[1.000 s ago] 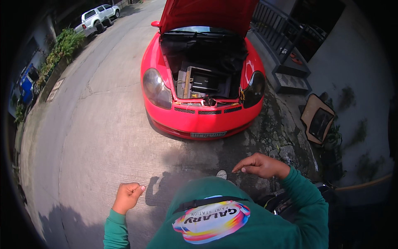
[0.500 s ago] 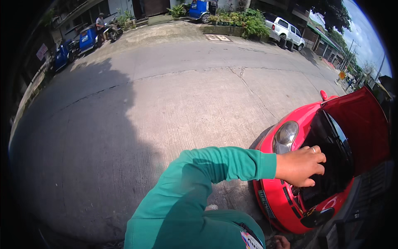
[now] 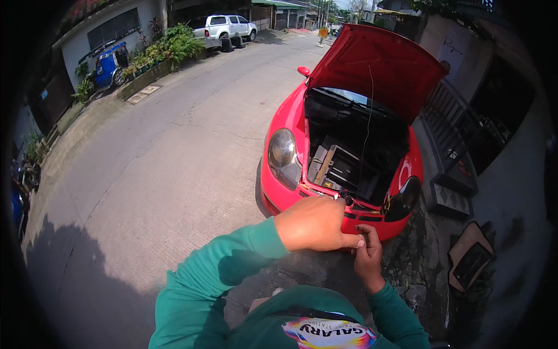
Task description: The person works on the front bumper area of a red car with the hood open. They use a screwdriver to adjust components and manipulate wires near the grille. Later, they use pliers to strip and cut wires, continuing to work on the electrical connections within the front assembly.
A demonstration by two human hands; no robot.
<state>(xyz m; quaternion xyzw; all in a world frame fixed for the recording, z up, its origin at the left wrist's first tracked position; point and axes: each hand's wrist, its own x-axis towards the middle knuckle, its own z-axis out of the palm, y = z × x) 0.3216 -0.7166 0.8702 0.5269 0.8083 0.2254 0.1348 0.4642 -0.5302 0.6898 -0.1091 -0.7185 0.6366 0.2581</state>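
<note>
In front of me stands a red car (image 3: 281,119) with its front hood (image 3: 381,70) raised. My left hand (image 3: 314,224) is before the car's nose, fingers curled away from view. Its thumb reaches right, to the fingertips of my right hand (image 3: 369,256). The right hand is closed, thumb and fingers pinched together. Whatever lies between the fingertips is too small to make out. Past the hands, the open front compartment (image 3: 383,148) shows a dark box-like part (image 3: 343,166) with a tan strip along one side. A thin pale rod (image 3: 367,128) runs up to the hood.
A brown and black panel (image 3: 469,256) lies on the ground at the right, near a step and a railing (image 3: 453,116). The concrete road (image 3: 174,163) stretches left. Across it are a white pickup (image 3: 226,28), a blue sidecar vehicle (image 3: 110,64) and plants (image 3: 180,43).
The view has swung right, bringing the car toward the middle. My left hand has drawn back from over the open compartment. My right hand has risen from the lower edge to meet it.
</note>
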